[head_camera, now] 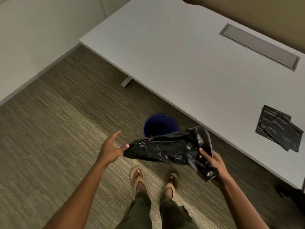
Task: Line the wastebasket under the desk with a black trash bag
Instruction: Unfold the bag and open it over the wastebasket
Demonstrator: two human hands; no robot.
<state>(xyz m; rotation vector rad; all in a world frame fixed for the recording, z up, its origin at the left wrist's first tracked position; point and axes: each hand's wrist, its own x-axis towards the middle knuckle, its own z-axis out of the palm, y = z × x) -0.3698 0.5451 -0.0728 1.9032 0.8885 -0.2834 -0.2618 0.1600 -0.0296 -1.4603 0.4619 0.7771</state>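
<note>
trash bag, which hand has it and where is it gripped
The right hand grips the black trash bag near its right end; the open left hand touches its left tip with the thumb.

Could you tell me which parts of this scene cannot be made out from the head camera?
- Wastebasket: its near rim and lower body, covered by the black trash bag.
- Left hand: the thumb touches the bag's end; whether it grips is unclear.
- Right hand: its fingers under the bag are hidden.
- Folded bags on the desk: count unreadable, stacked.

Grey cable tray (259, 47) far right; striped carpet (49, 129) left & near; tan sandals (137, 178) near; white wall (33, 38) far left.
</note>
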